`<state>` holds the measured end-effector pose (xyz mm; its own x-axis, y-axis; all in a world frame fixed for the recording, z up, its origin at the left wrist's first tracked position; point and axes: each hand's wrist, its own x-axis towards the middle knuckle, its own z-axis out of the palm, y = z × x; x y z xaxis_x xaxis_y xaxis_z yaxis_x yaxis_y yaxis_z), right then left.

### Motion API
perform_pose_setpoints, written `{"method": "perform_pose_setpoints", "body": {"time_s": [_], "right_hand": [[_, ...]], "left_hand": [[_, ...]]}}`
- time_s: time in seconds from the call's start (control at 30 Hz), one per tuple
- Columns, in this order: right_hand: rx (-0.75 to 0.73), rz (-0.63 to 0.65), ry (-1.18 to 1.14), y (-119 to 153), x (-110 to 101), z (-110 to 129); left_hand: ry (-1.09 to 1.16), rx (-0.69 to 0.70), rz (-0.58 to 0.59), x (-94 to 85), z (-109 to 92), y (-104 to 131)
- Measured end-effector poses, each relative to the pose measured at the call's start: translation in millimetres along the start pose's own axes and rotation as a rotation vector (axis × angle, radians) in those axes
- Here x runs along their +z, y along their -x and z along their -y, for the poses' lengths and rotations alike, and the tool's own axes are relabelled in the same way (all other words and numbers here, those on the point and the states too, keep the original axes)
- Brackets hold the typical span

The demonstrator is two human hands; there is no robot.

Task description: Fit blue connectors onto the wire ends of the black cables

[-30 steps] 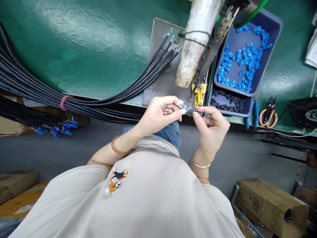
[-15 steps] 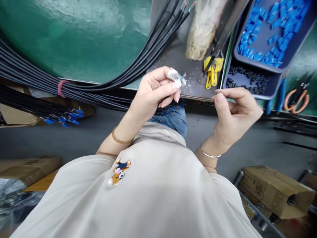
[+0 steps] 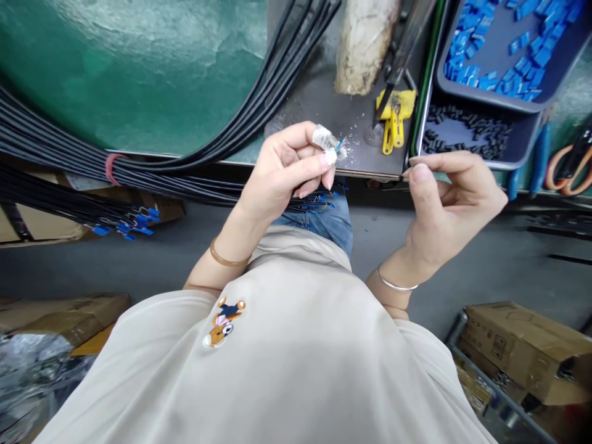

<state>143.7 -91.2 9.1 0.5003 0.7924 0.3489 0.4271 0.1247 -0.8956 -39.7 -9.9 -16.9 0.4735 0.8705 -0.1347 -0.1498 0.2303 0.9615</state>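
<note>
My left hand (image 3: 289,169) is closed in a pinch over the bench edge. Thin blue and red wire tips (image 3: 341,146) poke out between its thumb and forefinger, both wrapped in whitish tape (image 3: 322,135). Whatever the wires run back to is hidden by the palm. To the right, thumb and forefinger of my right hand (image 3: 446,206) are pressed together in front of the small black parts (image 3: 485,135) in their tray. A tiny dark bit shows at those fingertips, too small to name. The two hands are apart.
Black cables (image 3: 222,145) sweep across the green mat (image 3: 139,74), tied by a red band (image 3: 111,168). A yellow-handled cutter (image 3: 393,126) lies behind my hands. Blue connectors fill a grey bin (image 3: 490,95) at right, near orange-handled scissors (image 3: 564,166). Cardboard boxes (image 3: 522,345) stand below.
My right hand has shifted slightly right, its fingers still pinched. The left hand keeps its hold on the wires. The view has moved a little, so the bench items sit higher.
</note>
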Motion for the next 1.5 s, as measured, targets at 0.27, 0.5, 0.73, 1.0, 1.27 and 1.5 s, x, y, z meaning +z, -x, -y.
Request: {"method": "perform_pose_setpoints", "body": {"time_s": [0.27,0.5,0.73,1.0,1.27,1.5], "right_hand": [[-0.001,-0.026,0.006,0.5,-1.2,2.6],[-0.028,-0.095,-0.037,0.2,-4.4,2.0],[-0.068,-0.174,-0.046,-1.8,-9.2,3.0],[-0.020,-0.169,-0.071,-2.3,-8.8,-1.2],[-0.043,-0.102,0.136,4.2,-14.3,-6.2],[-0.037,-0.107,-0.002,1.4,-12.8,-5.6]], "left_hand": [[-0.285,0.092,-0.216,12.1,5.0,4.4],[-0.617,0.319,-0.159,29.5,-30.1,26.6],[-0.302,0.163,0.632,0.2,-50.9,12.6],[-0.590,0.212,0.338,-1.1,36.9,29.7],[-1.321,-0.026,0.361,14.1,64.7,6.7],[-0.572,0.059,0.277,10.1,42.5,17.7]]}}
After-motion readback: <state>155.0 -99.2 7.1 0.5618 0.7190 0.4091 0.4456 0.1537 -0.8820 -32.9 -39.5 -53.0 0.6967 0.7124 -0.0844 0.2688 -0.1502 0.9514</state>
